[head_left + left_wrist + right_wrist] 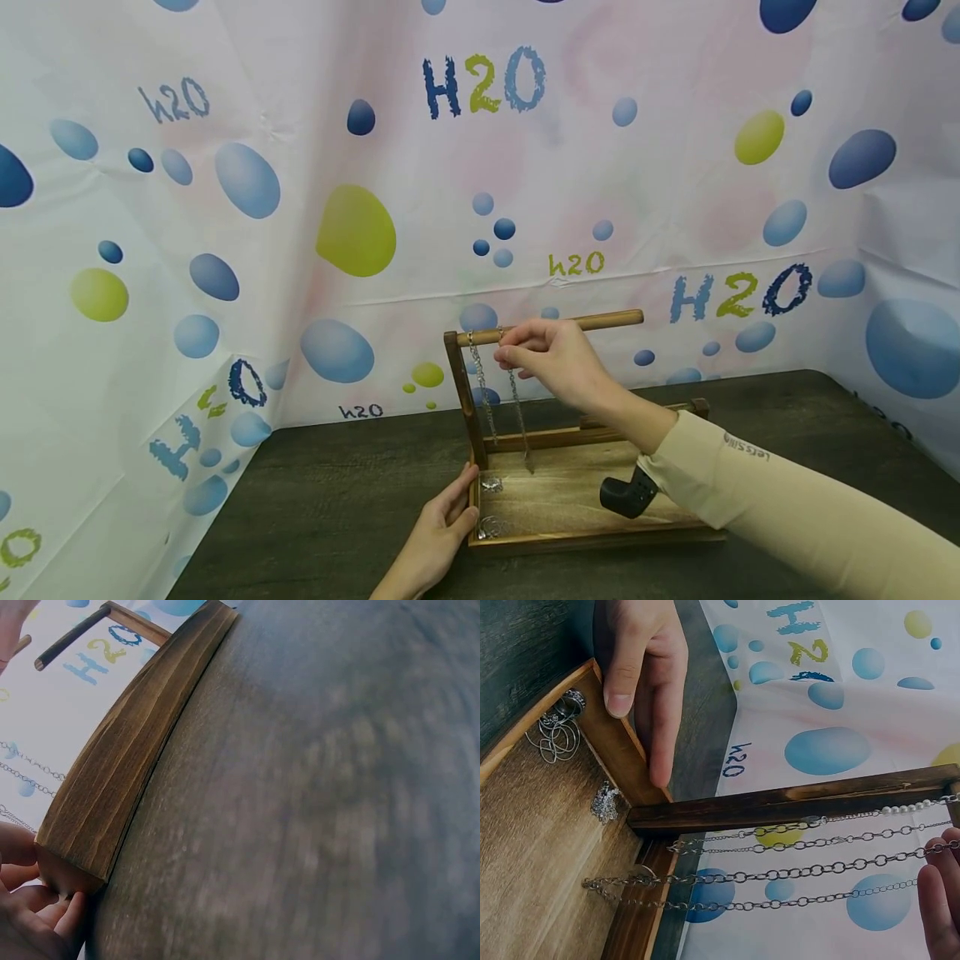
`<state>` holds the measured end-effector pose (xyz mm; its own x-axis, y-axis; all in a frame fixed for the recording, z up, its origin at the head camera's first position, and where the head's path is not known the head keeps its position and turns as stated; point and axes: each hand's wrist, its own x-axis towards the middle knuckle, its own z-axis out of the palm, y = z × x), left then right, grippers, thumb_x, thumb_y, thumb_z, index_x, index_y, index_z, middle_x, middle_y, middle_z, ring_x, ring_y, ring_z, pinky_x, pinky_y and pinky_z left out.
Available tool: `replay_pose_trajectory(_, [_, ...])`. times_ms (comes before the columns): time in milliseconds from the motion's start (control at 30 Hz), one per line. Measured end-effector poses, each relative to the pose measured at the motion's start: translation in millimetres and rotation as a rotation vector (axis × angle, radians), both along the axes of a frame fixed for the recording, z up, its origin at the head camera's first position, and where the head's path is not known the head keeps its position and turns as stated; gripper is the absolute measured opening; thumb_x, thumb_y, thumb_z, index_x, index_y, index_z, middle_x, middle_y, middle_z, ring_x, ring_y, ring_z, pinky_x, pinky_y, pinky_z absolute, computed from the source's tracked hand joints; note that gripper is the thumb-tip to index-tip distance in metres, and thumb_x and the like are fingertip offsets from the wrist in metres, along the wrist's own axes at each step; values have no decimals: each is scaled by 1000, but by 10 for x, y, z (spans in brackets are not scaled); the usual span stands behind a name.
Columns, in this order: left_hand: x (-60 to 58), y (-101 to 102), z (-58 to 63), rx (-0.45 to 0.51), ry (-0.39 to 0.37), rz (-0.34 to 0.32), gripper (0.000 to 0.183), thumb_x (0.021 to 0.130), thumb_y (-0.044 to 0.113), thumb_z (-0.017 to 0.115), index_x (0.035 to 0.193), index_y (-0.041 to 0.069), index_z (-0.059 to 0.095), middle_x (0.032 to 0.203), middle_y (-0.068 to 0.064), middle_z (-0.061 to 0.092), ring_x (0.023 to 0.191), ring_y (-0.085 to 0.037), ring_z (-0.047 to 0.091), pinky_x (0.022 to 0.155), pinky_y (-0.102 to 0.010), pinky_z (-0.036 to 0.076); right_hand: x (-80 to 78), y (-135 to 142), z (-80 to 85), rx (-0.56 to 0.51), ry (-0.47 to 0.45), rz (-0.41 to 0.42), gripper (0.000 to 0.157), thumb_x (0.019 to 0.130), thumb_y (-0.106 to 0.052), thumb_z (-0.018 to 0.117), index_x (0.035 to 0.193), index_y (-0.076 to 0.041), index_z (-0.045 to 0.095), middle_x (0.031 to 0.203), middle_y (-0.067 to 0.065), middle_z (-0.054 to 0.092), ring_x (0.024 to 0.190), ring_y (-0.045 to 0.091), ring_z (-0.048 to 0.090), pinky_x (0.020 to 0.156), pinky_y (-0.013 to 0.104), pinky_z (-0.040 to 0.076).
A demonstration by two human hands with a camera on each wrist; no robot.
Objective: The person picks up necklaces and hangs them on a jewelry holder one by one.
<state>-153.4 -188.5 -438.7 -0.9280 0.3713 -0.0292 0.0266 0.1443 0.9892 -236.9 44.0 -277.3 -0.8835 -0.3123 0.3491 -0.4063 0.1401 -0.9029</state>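
Note:
A wooden jewelry stand (600, 537) has a shallow tray and a post carrying a crossbar (615, 318). At the crossbar my right hand (555, 354) pinches a silver chain necklace (517, 408) between thumb and fingertips. The chain hangs in a long loop, its lower end at the tray floor. Left of it, another chain necklace (483, 392), with pearl beads (907, 808), hangs near the post. My left hand (435, 529) grips the tray's left side, thumb over the rim, fingers along the outer wall; in the left wrist view its fingers (71, 919) bend at the corner.
Silver jewelry lies along the tray's left side: a small heap of chain (605, 802) and thin loops (557, 740). The black device (628, 496) on my right wrist overlaps the tray. A dark wooden table (322, 500) meets a printed curtain (420, 167) behind.

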Motion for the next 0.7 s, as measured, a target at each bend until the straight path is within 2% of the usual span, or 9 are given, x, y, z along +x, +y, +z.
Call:
replay_pose_trajectory(233, [3,-1,3,0,3,-8,58,106,2,45,158,-4,20,164,-26,-1,147,-45,9,113,-47,32,-3,-1,-45,5,24,-1,8,96,-10,70,99,-3,74,100,11,75,90,20,73,75,37,61])
replay_pose_trajectory(467, [0,-6,6,3,3,-12,58,106,3,45,158,-4,20,164,-26,-1,148,-45,9,113,-45,33,-8,-1,-58,12,42,-10,8,96,-10,70,99,-4,74,98,7,76,90,20,72,73,35,61])
replay_pose_trajectory(700, [-5,-5,-13,5,6,-7,58,106,3,46,158,-5,21,164,-26,0,148,-45,9,112,-41,34,-9,16,-81,9,49,-12,8,96,-9,69,99,-3,74,102,10,75,93,28,72,72,34,60])
